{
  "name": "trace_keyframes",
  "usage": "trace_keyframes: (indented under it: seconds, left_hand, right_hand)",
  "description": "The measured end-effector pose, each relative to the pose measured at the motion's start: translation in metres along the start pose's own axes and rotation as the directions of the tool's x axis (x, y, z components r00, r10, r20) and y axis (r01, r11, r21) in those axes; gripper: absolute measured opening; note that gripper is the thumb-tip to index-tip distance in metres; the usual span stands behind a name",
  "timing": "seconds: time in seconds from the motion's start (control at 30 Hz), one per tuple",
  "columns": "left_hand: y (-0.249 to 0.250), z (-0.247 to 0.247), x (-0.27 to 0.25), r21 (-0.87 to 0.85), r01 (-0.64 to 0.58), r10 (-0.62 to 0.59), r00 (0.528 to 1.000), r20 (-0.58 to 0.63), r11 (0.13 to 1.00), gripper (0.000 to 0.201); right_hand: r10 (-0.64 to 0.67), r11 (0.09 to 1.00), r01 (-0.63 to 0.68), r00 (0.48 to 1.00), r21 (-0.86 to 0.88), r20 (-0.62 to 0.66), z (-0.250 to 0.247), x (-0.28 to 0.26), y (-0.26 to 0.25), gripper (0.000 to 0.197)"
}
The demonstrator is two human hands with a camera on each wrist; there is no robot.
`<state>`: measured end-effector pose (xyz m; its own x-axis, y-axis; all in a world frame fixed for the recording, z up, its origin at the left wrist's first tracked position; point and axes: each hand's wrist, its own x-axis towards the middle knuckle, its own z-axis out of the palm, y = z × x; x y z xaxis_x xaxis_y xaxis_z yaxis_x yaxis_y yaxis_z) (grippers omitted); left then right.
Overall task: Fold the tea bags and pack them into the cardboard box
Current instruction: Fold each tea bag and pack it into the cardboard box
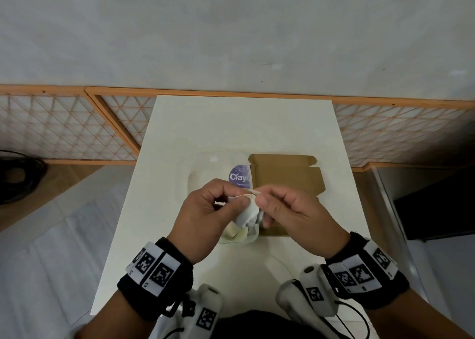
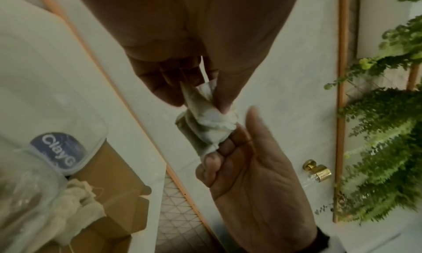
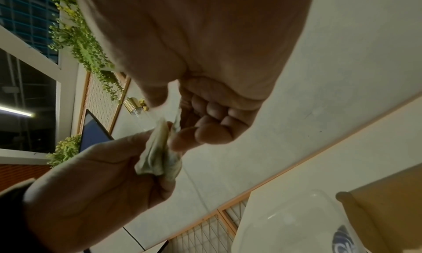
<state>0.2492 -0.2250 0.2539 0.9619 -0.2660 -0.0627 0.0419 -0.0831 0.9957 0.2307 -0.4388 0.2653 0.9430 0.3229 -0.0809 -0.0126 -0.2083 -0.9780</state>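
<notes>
Hands above white table [image 1: 180, 133], left hand [image 1: 205, 218] and right hand [image 1: 290, 210] both pinching one crumpled tea bag [image 1: 246, 214], held just in front of open cardboard box [image 1: 285, 176], clear plastic container [image 1: 218, 169] beside box.

Matt cardboard box [image 1: 285, 174], crumpled cloth tea bag [image 1: 246, 214]

Your left hand [image 1: 205, 218] and right hand [image 1: 295, 218] are bare. Each wrist carries a black band [image 1: 154, 277] fitted with white square-code tags [image 1: 357, 274] and a white camera unit [image 1: 308, 295] with black cable.
</notes>
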Motion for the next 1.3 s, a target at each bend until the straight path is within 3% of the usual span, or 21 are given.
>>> trace_keyframes:
  seconds: [0.1, 0.33, 0.5, 0.7, 0.87, 1.0, 1.2, 1.3]
  left_hand:
    - [0.000, 0.005, 0.003, -0.036, 0.015, -0.016, 1.000, -0.020, 0.999, 0.005]
    - [0.000, 0.017, 0.012, -0.121, 0.053, -0.054, 0.999, -0.004, 0.991, 0.012]
    - [0.003, 0.026, 0.013, -0.189, 0.084, -0.085, 0.996, 0.002, 0.978, 0.012]
    - [-0.003, 0.024, 0.018, -0.208, 0.101, -0.110, 0.993, -0.032, 0.973, 0.023]
    - [-0.029, 0.011, 0.012, 0.027, 0.160, -0.156, 0.980, -0.120, 0.987, 0.017]
    - [-0.061, -0.002, 0.001, 0.183, 0.267, -0.244, 0.959, -0.141, 0.946, 0.014]
    - [-0.097, -0.014, -0.017, 0.364, 0.412, -0.363, 0.911, -0.197, 0.835, 0.009]
    - [-0.109, -0.020, -0.024, 0.429, 0.450, -0.402, 0.893, -0.203, 0.784, 0.010]
  right_hand:
    - [0.033, 0.996, -0.034, 0.999, 0.079, 0.010, 0.003, -0.004, 0.004, 0.035]
    - [0.060, 0.996, -0.058, 0.998, 0.071, -0.016, 0.001, -0.005, 0.018, 0.030]
    - [0.107, 0.988, -0.101, 0.993, 0.115, -0.050, -0.010, -0.002, 0.018, 0.011]
    - [0.137, 0.987, -0.128, 0.985, 0.094, -0.105, -0.028, 0.004, 0.024, 0.013]
    - [0.199, 0.975, -0.214, 0.961, -0.059, -0.194, -0.056, -0.001, 0.054, 0.010]
    - [0.318, 0.887, -0.352, 0.935, -0.298, -0.158, -0.061, -0.002, 0.100, 0.008]
    - [0.477, 0.808, -0.476, 0.874, -0.347, -0.087, -0.034, 0.018, 0.163, 0.010]
    - [0.527, 0.768, -0.506, 0.848, -0.392, -0.062, -0.024, 0.030, 0.184, 0.021]
